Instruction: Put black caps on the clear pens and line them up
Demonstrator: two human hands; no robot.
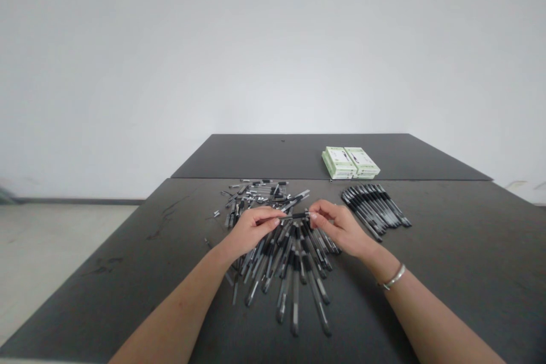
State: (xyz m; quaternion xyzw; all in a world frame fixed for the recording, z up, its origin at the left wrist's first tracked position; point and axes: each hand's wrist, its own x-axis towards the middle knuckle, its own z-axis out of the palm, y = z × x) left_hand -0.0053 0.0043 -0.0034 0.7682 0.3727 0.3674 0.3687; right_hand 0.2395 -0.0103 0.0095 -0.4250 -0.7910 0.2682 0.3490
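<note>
Between my two hands, a pen (300, 215) with a black grip lies level above a pile of pens. My left hand (256, 228) pinches its left end between thumb and fingers. At its right end, my right hand (336, 224) pinches the tip, where a small pale part shows; whether that is a cap or the nib I cannot tell. Beneath and in front of the hands, many clear pens with black grips (295, 290) fan out toward me. Further loose pens and thin parts (256, 196) lie heaped behind my left hand.
To the right, a neat row of pens (375, 209) lies side by side on the black table (460, 261). Light green and white boxes (350, 162) are stacked farther back, beyond the table seam. A pale wall (273, 45) stands behind.
</note>
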